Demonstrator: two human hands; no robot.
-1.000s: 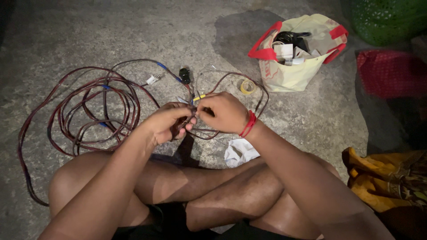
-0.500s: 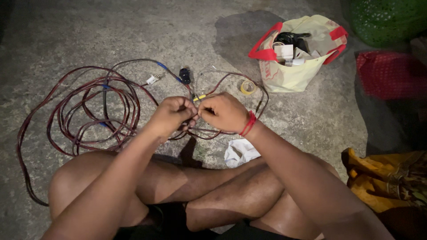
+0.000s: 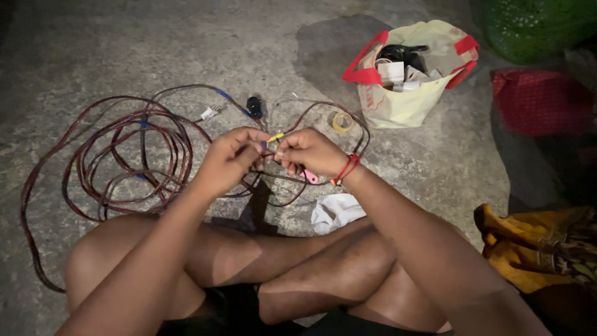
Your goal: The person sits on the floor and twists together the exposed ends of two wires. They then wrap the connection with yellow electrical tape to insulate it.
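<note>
I sit cross-legged on a concrete floor. My left hand (image 3: pixel 229 158) and my right hand (image 3: pixel 311 152) meet in front of my knees, both pinching thin wire ends (image 3: pixel 268 144); a short yellow piece (image 3: pixel 276 136) pokes up between the fingertips. The wires run from a large tangled coil of dark red cable (image 3: pixel 118 155) lying to the left. A red band circles my right wrist. Something pink (image 3: pixel 309 177) shows under my right hand.
A black plug (image 3: pixel 254 107) and a white connector (image 3: pixel 209 112) lie beyond my hands, a roll of tape (image 3: pixel 341 122) to the right. A cream bag with red handles (image 3: pixel 407 74) holds parts. White cloth (image 3: pixel 336 211) by my knee; yellow fabric (image 3: pixel 528 249) at right.
Both hands stay together on the wire ends, with only small finger movements. My left fingers have shifted slightly along the wire.
</note>
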